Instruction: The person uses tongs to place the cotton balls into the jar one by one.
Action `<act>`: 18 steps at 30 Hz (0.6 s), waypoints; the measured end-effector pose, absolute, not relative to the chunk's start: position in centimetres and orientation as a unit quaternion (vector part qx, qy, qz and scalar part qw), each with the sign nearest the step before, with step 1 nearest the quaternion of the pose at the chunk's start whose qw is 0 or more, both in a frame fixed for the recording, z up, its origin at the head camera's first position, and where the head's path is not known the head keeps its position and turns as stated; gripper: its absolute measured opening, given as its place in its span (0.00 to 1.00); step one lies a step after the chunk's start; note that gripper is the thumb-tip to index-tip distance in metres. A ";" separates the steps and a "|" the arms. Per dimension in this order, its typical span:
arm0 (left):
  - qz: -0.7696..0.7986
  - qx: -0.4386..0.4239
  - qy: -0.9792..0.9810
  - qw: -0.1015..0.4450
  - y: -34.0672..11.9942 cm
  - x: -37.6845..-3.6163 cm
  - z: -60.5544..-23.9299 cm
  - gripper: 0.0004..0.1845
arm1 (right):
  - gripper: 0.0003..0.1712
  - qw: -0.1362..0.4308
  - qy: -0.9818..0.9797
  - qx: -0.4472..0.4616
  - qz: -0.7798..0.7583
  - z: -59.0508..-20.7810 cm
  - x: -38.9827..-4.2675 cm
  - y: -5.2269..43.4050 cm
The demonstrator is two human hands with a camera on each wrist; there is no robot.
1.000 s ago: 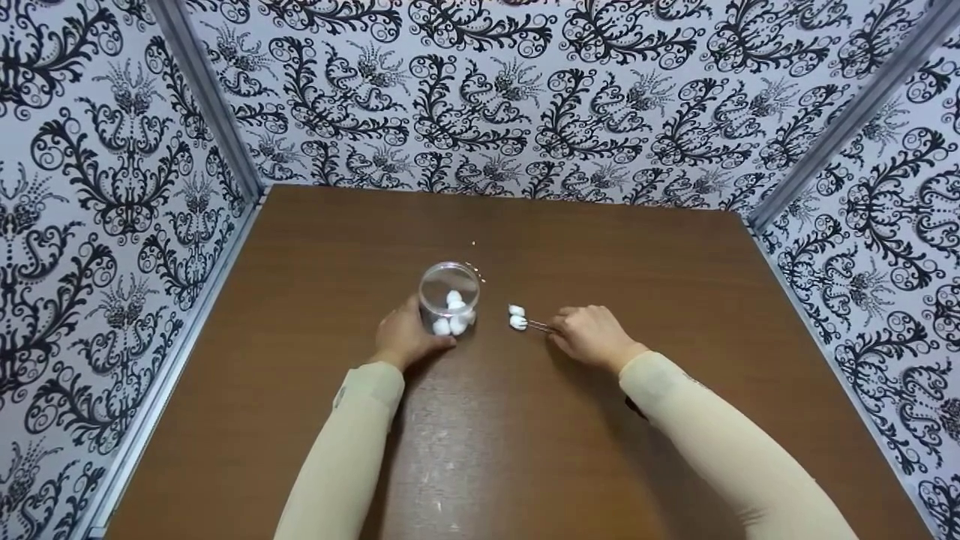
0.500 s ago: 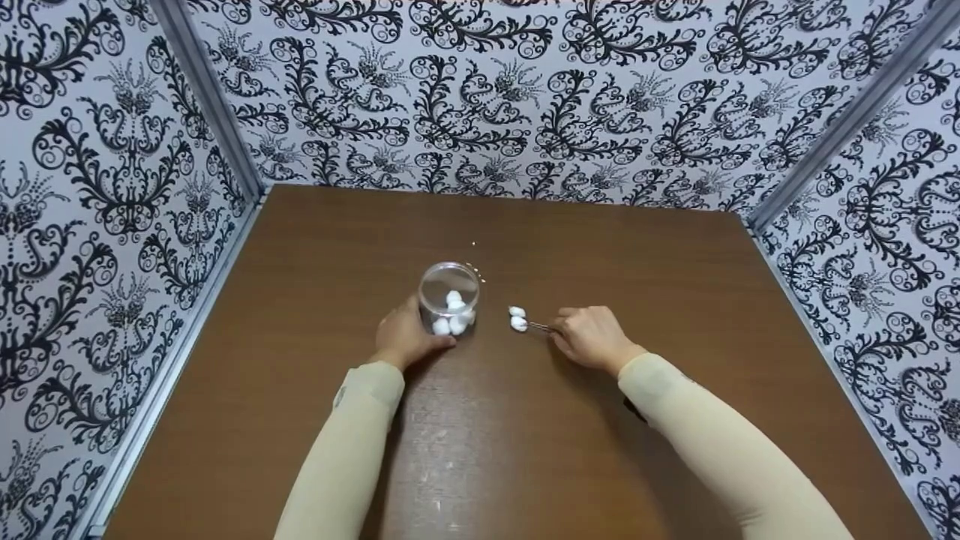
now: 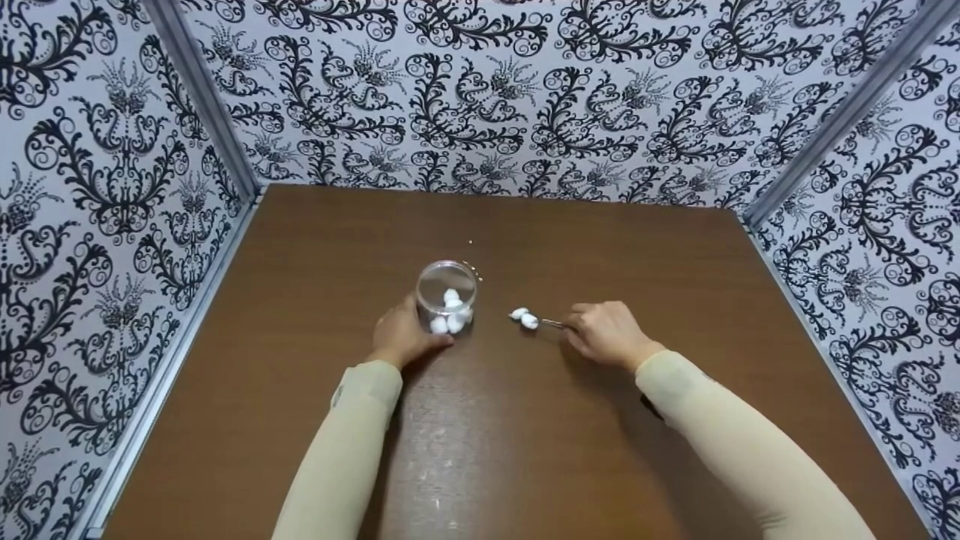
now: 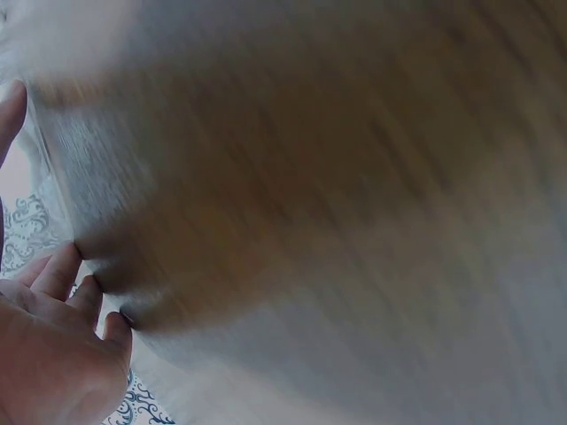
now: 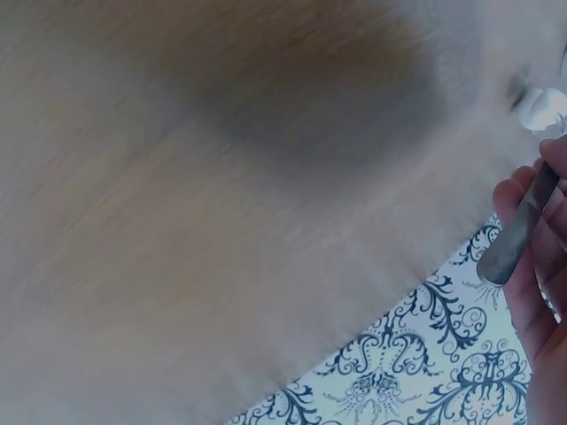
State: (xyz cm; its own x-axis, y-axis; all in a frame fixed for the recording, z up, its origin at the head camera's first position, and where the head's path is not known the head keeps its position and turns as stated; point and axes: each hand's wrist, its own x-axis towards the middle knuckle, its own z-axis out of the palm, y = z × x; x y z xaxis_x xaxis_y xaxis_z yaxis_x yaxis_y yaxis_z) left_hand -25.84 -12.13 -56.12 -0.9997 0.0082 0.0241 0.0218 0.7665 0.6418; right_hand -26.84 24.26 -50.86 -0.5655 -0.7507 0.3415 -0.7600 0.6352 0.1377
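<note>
Head view: my left hand [image 3: 401,337] gripped the clear jar [image 3: 448,296] of cotton balls, upright on the table [image 3: 637,247]. My right hand [image 3: 609,334] pinched tweezers [image 3: 553,323] closed on a cotton ball [image 3: 529,320] beside the jar. Left wrist view: blurred. Right wrist view: fingers [image 5: 532,266] curled round the tweezers.

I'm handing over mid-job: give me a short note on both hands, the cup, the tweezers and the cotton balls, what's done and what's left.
Left hand grips the clear cup, which stands upright on the brown table.
Right hand pinches metal tweezers, tips at the nearer of two cotton balls lying on the table right of the cup; whether the tips actually grip it is unclear.
Done: several cotton balls in the cup.
Left: the two outside balls, likely headed into the cup.
</note>
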 end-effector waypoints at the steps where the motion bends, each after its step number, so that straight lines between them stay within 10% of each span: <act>1: -0.341 -0.008 -0.940 0.009 -12.1 -25.8 -56.1 0.57 | 0.04 0.188 -0.884 0.428 0.015 -50.8 -26.8 24.4; 18: -0.340 0.004 -0.940 -0.003 -12.0 -25.8 -56.0 0.54 | 0.03 0.193 -0.878 0.437 0.009 -48.4 -27.6 23.7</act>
